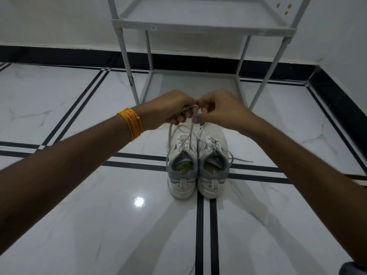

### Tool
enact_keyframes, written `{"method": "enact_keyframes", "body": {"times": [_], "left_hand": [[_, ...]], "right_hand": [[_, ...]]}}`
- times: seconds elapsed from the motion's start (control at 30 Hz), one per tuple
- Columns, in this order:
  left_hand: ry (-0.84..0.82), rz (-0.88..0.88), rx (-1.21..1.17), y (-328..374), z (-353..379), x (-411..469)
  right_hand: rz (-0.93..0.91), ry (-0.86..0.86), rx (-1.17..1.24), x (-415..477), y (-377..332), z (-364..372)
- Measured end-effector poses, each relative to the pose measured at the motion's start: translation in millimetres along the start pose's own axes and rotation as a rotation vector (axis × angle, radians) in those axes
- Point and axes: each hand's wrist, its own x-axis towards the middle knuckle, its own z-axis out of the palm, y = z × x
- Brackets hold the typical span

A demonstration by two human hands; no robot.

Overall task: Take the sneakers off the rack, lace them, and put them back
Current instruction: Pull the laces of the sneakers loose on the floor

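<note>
Sneakers: pair of white and grey lace-up sneakers stands side by side on the white marble floor, heels toward the camera.
Laces: grey laces of the left shoe are pulled up.
Hands: left hand and right hand each pinch the laces, grip closed on them.
Rack: grey metal shoe rack stands behind the shoes.

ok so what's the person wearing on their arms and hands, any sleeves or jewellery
Both forearms are bare, with no sleeves in view. The left hand has a band of orange thread wound several times around its wrist. The right hand and its wrist carry nothing that shows: no watch, ring or glove. A bit of grey cloth shows at the bottom right corner, too cropped to identify.
</note>
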Motion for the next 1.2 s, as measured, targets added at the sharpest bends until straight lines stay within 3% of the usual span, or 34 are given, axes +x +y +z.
{"method": "enact_keyframes", "body": {"times": [0.2,0.3,0.4,0.57,0.67,0.77,0.87,0.97,1.07,1.13,1.2], "left_hand": [[0.003,0.06,-0.172,-7.3,-15.6,-1.3],[-0.061,0.101,-0.19,-15.6,-23.1,-1.4],[-0.028,0.142,0.034,-19.6,-12.0,-0.6],[0.452,0.477,0.583,-27.9,22.0,11.3],[0.624,0.642,0.768,-28.6,26.2,13.1],[0.65,0.797,0.837,-28.1,24.8,5.5],[0.618,0.925,0.939,-34.4,21.0,3.5],[0.568,0.734,0.71,-34.8,24.5,-0.7],[0.372,0.283,0.253,-21.8,18.3,-5.2],[0.212,0.034,-0.004,-10.9,10.0,-6.9],[0.196,-0.047,-0.125,-6.6,3.2,-5.8]], "right_hand": [[0.013,0.099,0.134,1.7,-6.7,-7.6],[0.064,0.063,0.423,-4.3,-25.0,-20.5],[0.06,0.071,0.718,-2.0,-45.9,-34.5],[0.088,0.176,1.068,10.2,-53.1,-40.0],[0.217,0.245,1.334,17.0,-37.1,-30.6],[0.346,0.284,1.572,25.4,-16.4,-19.2],[0.474,0.272,1.612,29.8,-1.0,0.0],[0.565,0.185,1.542,29.5,9.7,17.0],[0.617,0.12,1.265,22.4,13.7,20.5],[0.545,0.147,1.047,14.3,9.0,20.6],[0.432,0.149,0.922,5.2,-0.1,20.4]]}}
